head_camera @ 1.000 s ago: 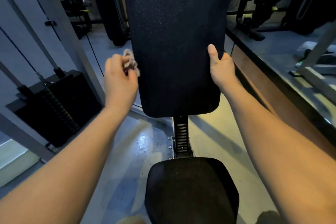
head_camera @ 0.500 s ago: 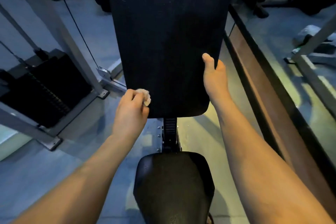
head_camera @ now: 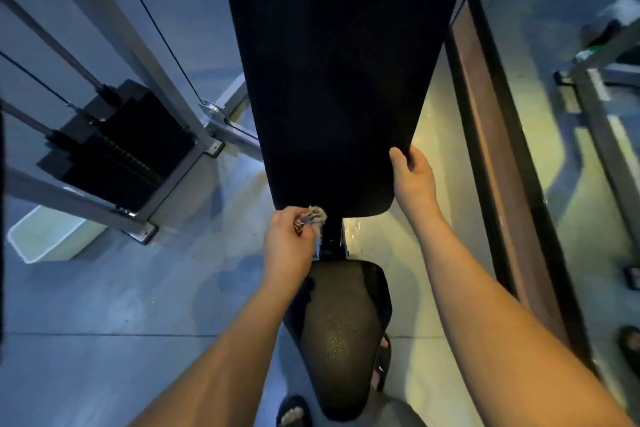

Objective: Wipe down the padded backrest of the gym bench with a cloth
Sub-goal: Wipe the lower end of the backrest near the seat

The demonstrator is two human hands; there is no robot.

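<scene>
A weight stack [head_camera: 117, 149] stands left, the seat [head_camera: 341, 333] below the backrest [head_camera: 332, 80]. The left grip [head_camera: 289, 244] pinches the cloth [head_camera: 313, 217] at its bottom edge; the right grip [head_camera: 414, 177] seemingly clasps its side.

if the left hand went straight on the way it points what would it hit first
Most likely the backrest: the left hand, gripping the cloth, points at its lower left corner. The cloth looks to be touching that edge, though depth is unclear.

weight stack [head_camera: 121, 149] — left | white bin [head_camera: 46, 236] — just beside
</scene>
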